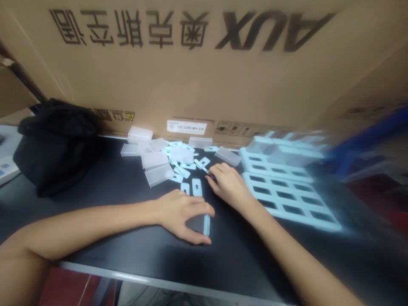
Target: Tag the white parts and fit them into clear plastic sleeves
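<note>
Thumb and finger of our left hand [181,214] held a blue piece [207,226] by its ends, presumably for steadiness; we could not tell whether our right hand [231,185], near flat parts [181,171], gripped anything

A black tabletop [134,246] was strewn with frosted plastic boxes [156,159] and pale-blue plastic tags [196,187], flanked by gridded pale-blue trays [287,202] and a black fabric bundle [57,148].

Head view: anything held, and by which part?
Left hand: narrow light-blue plastic-looking bar, by its two ends, thumb and forefinger. Right hand: fingertips beside a slim light-blue strip; can't tell if held.
</note>
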Available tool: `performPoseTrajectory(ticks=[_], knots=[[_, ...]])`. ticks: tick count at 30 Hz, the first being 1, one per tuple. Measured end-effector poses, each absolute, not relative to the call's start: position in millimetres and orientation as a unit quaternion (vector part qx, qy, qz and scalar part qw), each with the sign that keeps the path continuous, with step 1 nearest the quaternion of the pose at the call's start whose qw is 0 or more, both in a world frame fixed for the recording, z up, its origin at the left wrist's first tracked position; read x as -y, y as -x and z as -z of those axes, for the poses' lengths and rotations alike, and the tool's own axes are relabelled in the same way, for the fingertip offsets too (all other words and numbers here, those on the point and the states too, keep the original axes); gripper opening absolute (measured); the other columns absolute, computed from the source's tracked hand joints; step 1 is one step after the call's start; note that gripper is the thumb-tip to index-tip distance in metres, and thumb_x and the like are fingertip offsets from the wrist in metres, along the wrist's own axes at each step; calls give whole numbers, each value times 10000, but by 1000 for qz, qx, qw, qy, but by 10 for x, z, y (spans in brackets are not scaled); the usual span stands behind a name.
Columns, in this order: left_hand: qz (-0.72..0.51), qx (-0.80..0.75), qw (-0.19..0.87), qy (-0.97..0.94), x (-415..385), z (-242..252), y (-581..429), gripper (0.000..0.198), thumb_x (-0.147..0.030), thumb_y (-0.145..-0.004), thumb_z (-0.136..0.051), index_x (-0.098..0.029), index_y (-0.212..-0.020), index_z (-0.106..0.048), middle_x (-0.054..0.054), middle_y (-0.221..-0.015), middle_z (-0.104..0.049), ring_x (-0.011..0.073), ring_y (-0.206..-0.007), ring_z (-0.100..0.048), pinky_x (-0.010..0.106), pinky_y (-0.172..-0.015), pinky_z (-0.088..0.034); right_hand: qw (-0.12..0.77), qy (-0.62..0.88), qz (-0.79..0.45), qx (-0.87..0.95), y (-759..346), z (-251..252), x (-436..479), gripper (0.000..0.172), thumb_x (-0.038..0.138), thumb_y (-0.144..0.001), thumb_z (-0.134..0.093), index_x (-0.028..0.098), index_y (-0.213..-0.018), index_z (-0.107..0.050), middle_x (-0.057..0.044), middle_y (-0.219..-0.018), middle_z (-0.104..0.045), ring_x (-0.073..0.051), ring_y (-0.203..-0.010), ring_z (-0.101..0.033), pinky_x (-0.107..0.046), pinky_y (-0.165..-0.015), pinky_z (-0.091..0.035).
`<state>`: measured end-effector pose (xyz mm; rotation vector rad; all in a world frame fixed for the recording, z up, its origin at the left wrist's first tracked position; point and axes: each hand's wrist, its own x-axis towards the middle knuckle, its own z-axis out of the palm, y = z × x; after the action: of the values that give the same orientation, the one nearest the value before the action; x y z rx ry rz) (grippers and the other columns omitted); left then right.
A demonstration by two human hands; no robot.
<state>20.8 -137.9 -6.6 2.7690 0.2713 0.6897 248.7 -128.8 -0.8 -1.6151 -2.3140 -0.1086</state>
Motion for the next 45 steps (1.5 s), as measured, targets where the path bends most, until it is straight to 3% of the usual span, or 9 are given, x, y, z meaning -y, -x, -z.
performPoseTrajectory(ticks=[6, 9, 13, 18, 26, 32, 35, 41, 45], knots=[[-222, -102, 142, -959, 1384, 53, -200, 603, -748, -881, -570, -230, -1183, -632, 12, -881, -730, 141, -612, -659, 235, -492, -406, 232, 609, -84, 754, -2508, -7, 1325, 256, 112, -830, -562, 167, -1072, -624, -24, -841, -669, -164, -674, -601, -317, -703, -483], [-200, -129, 158, -958, 1388, 44, -177, 613, -687, -866, -617, -234, -1276, -569, 35, -1018, -742, 166, -695, -700, 244, -547, -472, 279, 598, -92, 745, -2529, -99, 1372, 110, 138, -787, -578, 198, -873, -613, 0, -739, -616, -152, -623, -572, -307, -655, -470], [-246, -169, 185, -936, 1376, 60, -160, 599, -487, -928, -593, -211, -1416, -383, 112, -1200, -680, 226, -850, -731, 328, -694, -580, 415, 552, -204, 694, -2544, -270, 1501, 34, 230, -875, -592, 217, -857, -566, 32, -658, -592, -136, -553, -590, -274, -565, -490], [-349, -164, 213, -898, 1335, 115, -198, 486, -279, -982, -541, -226, -1393, -288, 137, -1233, -614, 225, -954, -712, 381, -790, -606, 538, 410, -305, 671, -2483, -389, 1662, 160, 346, -958, -654, 215, -917, -573, -4, -847, -636, -115, -597, -629, -259, -557, -535], [-358, -171, 256, -882, 1315, 227, -202, 477, -303, -953, -641, -250, -1308, -328, 137, -1251, -628, 196, -908, -724, 323, -702, -607, 469, 380, -245, 759, -2484, -460, 1736, 140, 298, -1011, -571, 212, -911, -615, -35, -876, -642, -164, -767, -626, -302, -680, -517], [-318, -207, 255, -890, 1323, 229, -188, 461, -353, -937, -653, -233, -1276, -365, 20, -967, -674, 141, -641, -684, 264, -582, -544, 446, 355, -233, 788, -2434, -493, 1787, 114, 239, -1009, -537, 217, -910, -590, -28, -852, -604, -165, -736, -586, -312, -656, -490], [-312, -203, 260, -891, 1325, 192, -178, 434, -367, -960, -630, -236, -1267, -353, 11, -927, -679, 166, -675, -717, 270, -586, -538, 416, 361, -198, 811, -2402, -475, 1792, 51, 233, -987, -575, 221, -1025, -606, -41, -923, -618, -176, -795, -603, -321, -699, -516], [-293, -239, 230, -897, 1328, 135, -161, 480, -325, -904, -661, -240, -1265, -357, -3, -904, -694, 192, -686, -730, 282, -596, -527, 336, 406, -149, 837, -2378, -315, 1759, 437, 338, -925, -700, 228, -1301, -506, -90, -1143, -617, -227, -1003, -662, -381, -839, -578], [-277, -308, 207, -886, 1327, 75, -173, 574, -319, -884, -689, -244, -1344, -353, 7, -953, -729, 219, -728, -748, 303, -627, -534, 355, 503, -82, 784, -2268, -196, 1779, 529, 411, -896, -714, 212, -1320, -467, -89, -1098, -647, -203, -766, -677, -361, -673, -581]])
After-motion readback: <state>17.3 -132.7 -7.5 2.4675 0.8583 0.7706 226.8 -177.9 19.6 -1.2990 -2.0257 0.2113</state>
